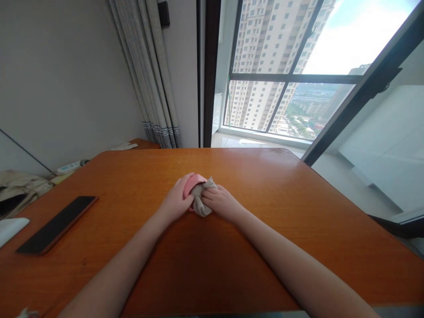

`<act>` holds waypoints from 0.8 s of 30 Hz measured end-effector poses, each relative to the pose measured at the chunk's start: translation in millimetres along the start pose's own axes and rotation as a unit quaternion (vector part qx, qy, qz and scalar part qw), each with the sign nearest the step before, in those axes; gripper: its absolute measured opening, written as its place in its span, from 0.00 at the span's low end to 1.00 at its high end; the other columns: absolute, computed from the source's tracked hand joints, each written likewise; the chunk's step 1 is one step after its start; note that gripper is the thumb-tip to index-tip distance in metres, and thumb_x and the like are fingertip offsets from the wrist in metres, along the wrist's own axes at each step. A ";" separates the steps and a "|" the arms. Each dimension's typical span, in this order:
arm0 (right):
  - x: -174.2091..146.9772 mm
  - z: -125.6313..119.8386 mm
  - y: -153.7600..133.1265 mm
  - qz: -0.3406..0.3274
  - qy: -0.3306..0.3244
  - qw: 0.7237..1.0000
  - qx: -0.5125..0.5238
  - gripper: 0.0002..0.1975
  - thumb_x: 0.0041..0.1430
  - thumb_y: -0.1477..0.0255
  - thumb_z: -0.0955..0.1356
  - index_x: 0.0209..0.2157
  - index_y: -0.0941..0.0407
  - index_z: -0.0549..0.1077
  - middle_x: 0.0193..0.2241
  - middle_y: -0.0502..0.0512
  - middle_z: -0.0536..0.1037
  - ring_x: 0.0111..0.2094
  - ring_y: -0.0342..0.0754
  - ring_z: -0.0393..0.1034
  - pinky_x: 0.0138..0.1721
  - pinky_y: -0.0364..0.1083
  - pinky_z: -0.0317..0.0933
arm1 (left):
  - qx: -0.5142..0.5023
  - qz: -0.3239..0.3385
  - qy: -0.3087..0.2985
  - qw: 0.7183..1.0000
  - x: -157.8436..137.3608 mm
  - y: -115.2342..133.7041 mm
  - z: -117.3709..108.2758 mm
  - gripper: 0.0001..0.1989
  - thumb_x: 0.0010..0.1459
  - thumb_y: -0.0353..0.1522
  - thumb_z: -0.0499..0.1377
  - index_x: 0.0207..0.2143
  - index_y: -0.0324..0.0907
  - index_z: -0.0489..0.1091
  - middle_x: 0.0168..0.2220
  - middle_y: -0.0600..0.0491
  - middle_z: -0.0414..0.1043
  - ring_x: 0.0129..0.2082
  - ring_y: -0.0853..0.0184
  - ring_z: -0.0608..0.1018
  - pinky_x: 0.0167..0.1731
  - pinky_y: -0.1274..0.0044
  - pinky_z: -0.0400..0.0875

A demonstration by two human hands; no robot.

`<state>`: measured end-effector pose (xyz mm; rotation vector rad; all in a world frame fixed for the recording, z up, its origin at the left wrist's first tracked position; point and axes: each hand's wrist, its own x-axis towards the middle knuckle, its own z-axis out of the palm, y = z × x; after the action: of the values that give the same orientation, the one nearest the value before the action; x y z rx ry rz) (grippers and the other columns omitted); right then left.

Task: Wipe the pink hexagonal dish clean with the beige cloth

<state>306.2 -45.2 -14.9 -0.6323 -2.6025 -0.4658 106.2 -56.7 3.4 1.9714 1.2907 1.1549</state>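
Observation:
Near the middle of the wooden table [265,190], my left hand [175,198] is wrapped round a small pink bowl [194,180]. The bowl is tilted, its opening towards the right, and much of it is hidden by the fingers and a cloth. A crumpled light grey cloth [201,206] is bunched in my right hand [221,201], whose fingers press it into the bowl's opening. One corner of the cloth sticks up above the fingers, and a fold hangs down below them.
A long black pad with a reddish edge [59,225] lies on the left of the table. Beside it is a white object [11,229], cut off by the frame. Beyond the left edge are a power strip [71,167] and crumpled fabric [20,190]. A curtain [149,75] and window stand behind.

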 end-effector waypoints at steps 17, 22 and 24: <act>1.0 13.4 -10.5 0.092 -0.006 0.996 0.009 0.08 0.62 0.75 0.63 0.30 0.57 0.72 0.31 0.54 0.71 0.37 0.48 0.59 0.36 0.47 0.54 | -0.088 -0.056 0.017 0.994 2.3 -10.7 7.1 0.37 0.47 0.33 0.60 0.60 0.43 0.53 0.61 0.47 0.56 0.60 0.58 0.61 0.60 0.66 0.51; -2.2 19.3 -17.0 0.135 0.041 0.990 0.026 0.06 0.59 0.75 0.64 0.34 0.57 0.73 0.31 0.55 0.71 0.36 0.49 0.58 0.35 0.48 0.54 | -0.170 -0.095 0.091 0.977 -8.9 -2.8 36.8 0.42 0.49 0.37 0.61 0.63 0.44 0.42 0.62 0.44 0.52 0.59 0.59 0.62 0.58 0.66 0.56; -1.8 14.6 -16.3 0.120 0.060 0.990 0.039 0.06 0.59 0.76 0.64 0.36 0.57 0.73 0.31 0.54 0.71 0.36 0.49 0.58 0.35 0.48 0.54 | -0.176 -0.089 0.106 0.975 -9.3 -0.4 39.9 0.38 0.51 0.36 0.59 0.61 0.44 0.46 0.62 0.45 0.52 0.60 0.60 0.60 0.60 0.68 0.53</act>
<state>294.9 -53.6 -31.8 -0.8501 -2.3796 -0.3127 138.7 -63.6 -20.6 1.4813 1.2356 1.4206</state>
